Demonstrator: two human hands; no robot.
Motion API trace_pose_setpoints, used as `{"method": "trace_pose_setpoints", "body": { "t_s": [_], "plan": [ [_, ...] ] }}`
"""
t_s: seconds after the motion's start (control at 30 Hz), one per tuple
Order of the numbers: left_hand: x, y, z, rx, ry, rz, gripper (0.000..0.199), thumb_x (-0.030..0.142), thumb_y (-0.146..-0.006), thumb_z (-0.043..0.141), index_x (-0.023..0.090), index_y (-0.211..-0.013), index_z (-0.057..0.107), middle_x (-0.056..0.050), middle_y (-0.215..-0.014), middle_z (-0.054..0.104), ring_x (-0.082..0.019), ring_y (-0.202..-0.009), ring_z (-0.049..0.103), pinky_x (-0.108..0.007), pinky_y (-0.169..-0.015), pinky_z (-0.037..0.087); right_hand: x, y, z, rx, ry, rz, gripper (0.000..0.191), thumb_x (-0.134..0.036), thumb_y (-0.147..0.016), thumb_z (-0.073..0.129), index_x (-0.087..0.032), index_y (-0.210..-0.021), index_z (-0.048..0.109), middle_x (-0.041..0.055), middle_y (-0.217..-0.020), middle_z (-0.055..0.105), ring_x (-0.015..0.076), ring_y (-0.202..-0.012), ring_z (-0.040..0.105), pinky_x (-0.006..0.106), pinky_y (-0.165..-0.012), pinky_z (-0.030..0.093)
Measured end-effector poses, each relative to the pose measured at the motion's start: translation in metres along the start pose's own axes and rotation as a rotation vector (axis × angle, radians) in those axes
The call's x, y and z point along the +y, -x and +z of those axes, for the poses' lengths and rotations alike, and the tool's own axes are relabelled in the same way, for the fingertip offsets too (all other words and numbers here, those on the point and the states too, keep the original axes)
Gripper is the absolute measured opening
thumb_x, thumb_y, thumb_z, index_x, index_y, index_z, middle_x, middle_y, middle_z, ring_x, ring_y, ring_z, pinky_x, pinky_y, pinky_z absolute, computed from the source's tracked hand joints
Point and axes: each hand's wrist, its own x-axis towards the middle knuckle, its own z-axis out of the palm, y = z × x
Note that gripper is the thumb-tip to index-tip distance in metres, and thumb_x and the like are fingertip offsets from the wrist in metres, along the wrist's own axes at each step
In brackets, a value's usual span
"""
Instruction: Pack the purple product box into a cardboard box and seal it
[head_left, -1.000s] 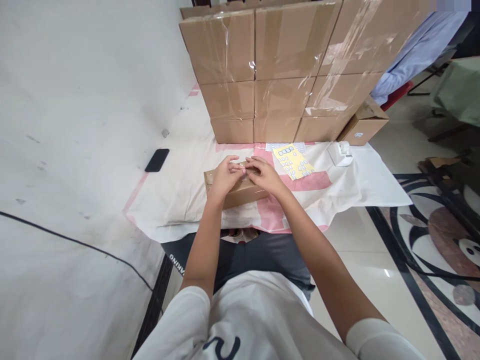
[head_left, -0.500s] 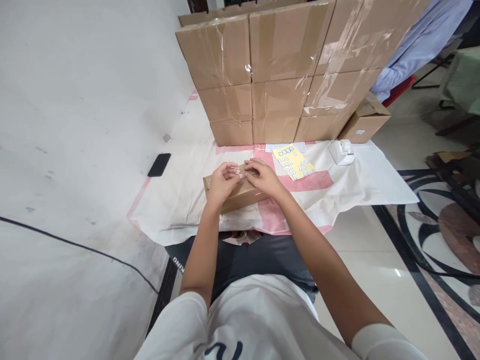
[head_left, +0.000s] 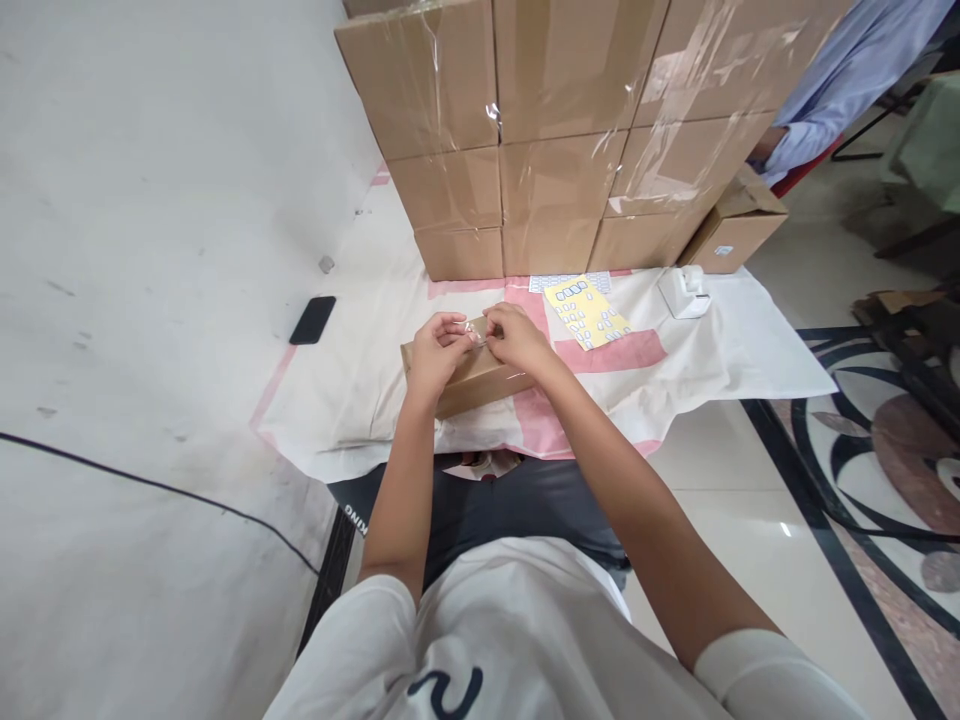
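A small cardboard box (head_left: 480, 390) lies on the cloth-covered table close to my body. Over its top, my left hand (head_left: 439, 348) pinches one side of a crumpled piece of clear tape (head_left: 474, 332). My right hand (head_left: 516, 335) is closed on the other side of that tape, fingertips pressed together. Both wrists hang just above the box, and the hands hide part of its top. Just beyond the right hand is a yellow sticker sheet (head_left: 589, 312) with white labels on it.
Behind rises a wall of taped cardboard boxes (head_left: 566, 185). A white tape dispenser (head_left: 684, 293) and another box (head_left: 733, 225) stand at the right. To the left, a black phone (head_left: 313, 320) lies near the wall. A person's blue sleeve (head_left: 825, 110) shows behind the stack.
My right fingers have closed into a tighter pinch, and the clear tape shows more between the hands. The view has tipped slightly downward. Beyond the stack, the other person's hand has come into sight.
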Motion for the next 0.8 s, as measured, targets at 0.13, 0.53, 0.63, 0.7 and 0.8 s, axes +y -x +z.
{"method": "trace_pose_setpoints", "body": {
  "t_s": [0.13, 0.53, 0.63, 0.7, 0.8],
  "plan": [
    [-0.001, 0.0, -0.001, 0.017, 0.037, -0.011, 0.041, 0.03, -0.062, 0.083, 0.019, -0.098, 0.066, 0.001, -0.084, 0.067, -0.013, -0.078, 0.068, -0.03, -0.081, 0.059, -0.015, -0.001, 0.002, 0.006, 0.103, 0.113, 0.021, -0.005, -0.075, 0.058, -0.022, -0.068, 0.047, 0.0079, -0.11, 0.065, 0.0296, -0.114, 0.054, 0.042, -0.081, 0.051],
    [0.006, -0.004, 0.006, -0.07, 0.005, -0.029, 0.046, 0.02, -0.067, 0.077, 0.022, -0.109, 0.058, 0.001, -0.087, 0.067, -0.014, -0.077, 0.068, -0.028, -0.072, 0.057, 0.012, -0.005, -0.018, -0.132, -0.264, -0.009, 0.018, -0.003, -0.07, 0.056, -0.021, -0.071, 0.058, 0.0082, -0.109, 0.068, 0.028, -0.125, 0.059, 0.048, -0.107, 0.046],
    [0.011, -0.002, 0.005, -0.106, -0.014, -0.058, 0.048, 0.02, -0.069, 0.076, 0.022, -0.113, 0.057, 0.001, -0.089, 0.066, -0.013, -0.075, 0.067, -0.025, -0.064, 0.055, 0.015, -0.005, -0.021, -0.13, -0.303, -0.017, 0.016, -0.005, -0.069, 0.058, -0.021, -0.07, 0.059, 0.0087, -0.109, 0.07, 0.0286, -0.127, 0.06, 0.049, -0.109, 0.044],
    [0.014, 0.0, 0.005, -0.127, -0.03, -0.086, 0.05, 0.021, -0.068, 0.077, 0.022, -0.114, 0.058, 0.0, -0.089, 0.067, -0.014, -0.074, 0.067, -0.022, -0.057, 0.052, 0.015, -0.005, -0.019, -0.101, -0.298, -0.021, 0.015, -0.006, -0.069, 0.06, -0.021, -0.069, 0.059, 0.0092, -0.112, 0.07, 0.0292, -0.128, 0.059, 0.051, -0.112, 0.043],
    [0.018, 0.004, 0.004, -0.141, -0.046, -0.124, 0.053, 0.023, -0.066, 0.078, 0.021, -0.115, 0.058, -0.001, -0.087, 0.067, -0.016, -0.074, 0.067, -0.019, -0.047, 0.045, 0.015, -0.004, -0.018, -0.088, -0.298, -0.016, 0.014, -0.007, -0.07, 0.063, -0.021, -0.07, 0.06, 0.0096, -0.117, 0.069, 0.0295, -0.128, 0.058, 0.053, -0.113, 0.041]
  ]
}}
